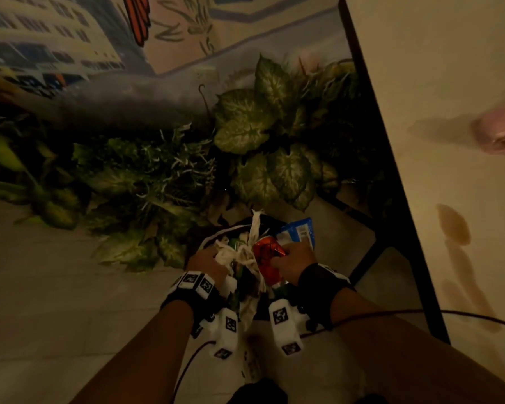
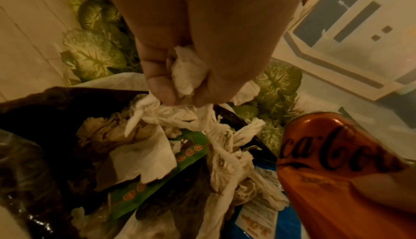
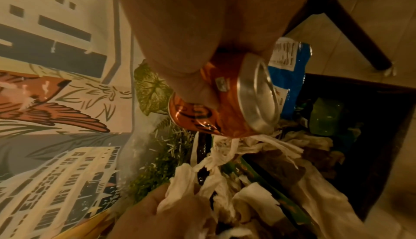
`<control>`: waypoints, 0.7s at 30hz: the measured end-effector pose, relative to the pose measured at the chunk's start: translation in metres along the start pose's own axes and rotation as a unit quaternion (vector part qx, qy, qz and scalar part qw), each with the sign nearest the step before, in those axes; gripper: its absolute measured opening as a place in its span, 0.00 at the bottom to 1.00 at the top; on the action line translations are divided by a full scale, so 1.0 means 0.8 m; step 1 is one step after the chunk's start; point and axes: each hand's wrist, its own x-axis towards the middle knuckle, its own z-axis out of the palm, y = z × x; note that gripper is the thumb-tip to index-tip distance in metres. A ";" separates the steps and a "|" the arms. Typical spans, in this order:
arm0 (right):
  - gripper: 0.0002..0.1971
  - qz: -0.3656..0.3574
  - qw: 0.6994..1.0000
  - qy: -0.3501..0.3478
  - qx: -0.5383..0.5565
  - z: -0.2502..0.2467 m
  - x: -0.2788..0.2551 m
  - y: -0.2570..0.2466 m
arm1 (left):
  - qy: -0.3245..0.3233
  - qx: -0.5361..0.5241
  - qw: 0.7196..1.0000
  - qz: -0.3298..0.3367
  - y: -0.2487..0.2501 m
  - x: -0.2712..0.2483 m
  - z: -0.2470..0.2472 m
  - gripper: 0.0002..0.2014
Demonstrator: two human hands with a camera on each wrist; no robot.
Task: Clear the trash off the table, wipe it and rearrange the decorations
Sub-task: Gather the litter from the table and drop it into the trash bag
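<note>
Both hands hang over a dark trash bag (image 2: pixel 33 136) on the floor. My left hand (image 1: pixel 207 259) grips a wad of crumpled white tissue (image 2: pixel 186 75), whose torn strips (image 1: pixel 247 252) trail down into the bag. My right hand (image 1: pixel 293 258) holds a crushed red soda can (image 1: pixel 267 256) with its silver end (image 3: pixel 258 93) showing, and a blue snack packet (image 1: pixel 299 230) behind it. Inside the bag lie more tissues (image 2: pixel 144 154), a green wrapper (image 2: pixel 157 177) and another blue packet (image 2: pixel 256 212).
The cream table (image 1: pixel 449 112) with brown spill stains (image 1: pixel 454 225) stands to the right on dark legs (image 3: pixel 351 34); a pink object (image 1: pixel 500 132) sits on it. Leafy plants (image 1: pixel 260 147) line a painted wall (image 1: pixel 70 39) just beyond the bag. Tiled floor (image 1: pixel 56 287) is on the left.
</note>
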 end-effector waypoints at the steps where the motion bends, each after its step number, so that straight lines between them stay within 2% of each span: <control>1: 0.12 0.003 1.000 0.003 0.008 0.005 0.006 0.003 | -0.004 -0.005 1.000 0.007 -0.001 0.003 0.003 0.23; 3: 0.08 0.000 1.000 0.001 0.029 0.014 0.014 0.009 | -0.008 -0.001 1.000 0.027 -0.006 0.011 0.012 0.26; 6: 0.22 -0.006 0.999 -0.020 0.039 0.016 0.018 0.015 | -0.038 0.045 0.995 0.076 -0.004 0.009 0.021 0.26; 9: 0.19 -0.043 0.998 -0.031 0.019 0.000 0.008 0.007 | -0.031 0.073 0.995 0.067 0.006 -0.001 0.022 0.30; 11: 0.17 -0.058 0.998 -0.027 -0.017 -0.015 -0.005 -0.002 | -0.025 0.083 0.994 0.072 0.009 -0.005 0.020 0.26; 13: 0.20 -0.065 0.997 -0.028 0.006 -0.033 -0.023 -0.010 | -0.028 0.095 0.992 0.083 0.015 -0.013 0.018 0.21; 14: 0.21 -0.075 0.997 -0.032 0.011 -0.043 -0.035 -0.014 | -0.009 0.091 0.992 0.088 0.016 -0.014 0.016 0.20; 17: 0.17 -0.126 0.991 -0.044 0.000 -0.078 -0.079 -0.028 | 0.008 0.136 0.988 0.079 0.030 -0.034 0.007 0.21; 21: 0.13 -0.214 0.974 -0.061 -0.034 -0.149 -0.164 -0.029 | 0.036 0.117 0.988 0.097 0.054 -0.066 -0.007 0.16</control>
